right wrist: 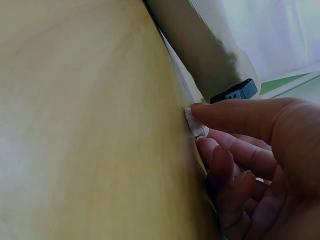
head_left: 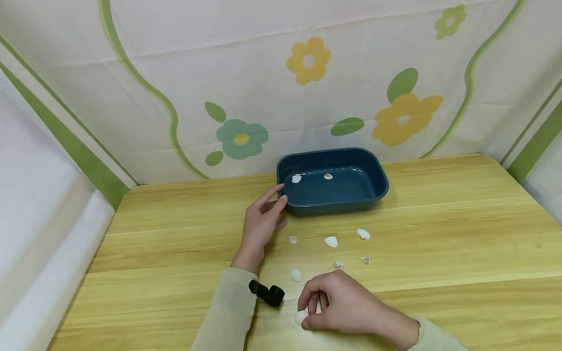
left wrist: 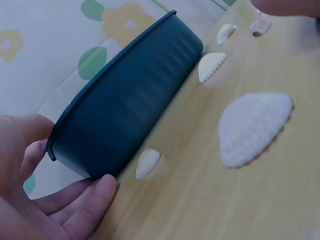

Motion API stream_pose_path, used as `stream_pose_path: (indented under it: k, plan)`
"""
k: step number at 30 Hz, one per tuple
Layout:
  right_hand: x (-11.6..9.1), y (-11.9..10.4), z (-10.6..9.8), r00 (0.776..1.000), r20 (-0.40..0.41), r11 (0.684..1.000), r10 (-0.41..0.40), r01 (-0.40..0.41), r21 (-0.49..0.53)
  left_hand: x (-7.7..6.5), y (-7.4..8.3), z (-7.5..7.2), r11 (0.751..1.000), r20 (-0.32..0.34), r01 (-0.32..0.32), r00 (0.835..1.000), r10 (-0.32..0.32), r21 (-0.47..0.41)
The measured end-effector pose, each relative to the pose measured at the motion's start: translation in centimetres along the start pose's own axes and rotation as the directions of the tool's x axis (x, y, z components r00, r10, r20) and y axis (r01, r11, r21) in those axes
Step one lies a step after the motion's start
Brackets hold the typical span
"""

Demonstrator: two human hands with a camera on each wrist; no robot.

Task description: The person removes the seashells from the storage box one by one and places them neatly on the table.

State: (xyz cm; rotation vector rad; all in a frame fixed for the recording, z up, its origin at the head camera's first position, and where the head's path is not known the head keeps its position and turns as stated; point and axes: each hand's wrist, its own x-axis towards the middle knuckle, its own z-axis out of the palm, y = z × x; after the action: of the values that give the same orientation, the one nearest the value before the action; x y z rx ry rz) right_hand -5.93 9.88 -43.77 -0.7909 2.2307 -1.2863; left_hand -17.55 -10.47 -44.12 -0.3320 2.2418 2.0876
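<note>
My left hand (head_left: 260, 223) is at the left end of a dark blue rectangular tub (head_left: 332, 209). Its fairly straight fingers touch the tub's rim and lower corner in the left wrist view. Nearer the front, my right hand (head_left: 344, 304) pinches a white ribbed seashell (right wrist: 198, 125) between thumb and fingers, low over the wooden table; whether the shell touches the wood I cannot tell. Two shells lie inside the tub, one a white shell (head_left: 296, 179) and one a brownish shell (head_left: 328, 176).
Several shells lie spread between the tub and my right hand, among them a white shell (head_left: 332, 241) and a small shell (head_left: 292, 240). A black wrist camera (head_left: 267, 293) sits on my left sleeve. Flower-patterned cloth (head_left: 254, 79) hangs behind the table (head_left: 461, 228).
</note>
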Motion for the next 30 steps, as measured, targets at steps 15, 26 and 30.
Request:
stream_pose_path:
  k: [15, 26, 30]
  plan:
    - [0.1, 0.3, -0.3, 1.000, 0.023, 0.999, -0.001, 0.000, 0.054, -0.4, 0.8, -0.1, 0.999, 0.011, 0.040, 0.999, -0.040, -0.007]
    - [1.9, -1.6, -6.2, 0.997, -0.052, 0.996, 0.048, -0.044, 0.075, -0.2, 0.8, -0.1, 0.999, 0.007, 0.049, 0.999, -0.048, -0.007]
    - [4.8, -2.1, -11.0, 0.968, -0.205, 0.989, 0.144, -0.135, 0.057, -0.2, 0.7, -0.2, 0.999, 0.006, 0.051, 0.999, -0.051, -0.015]
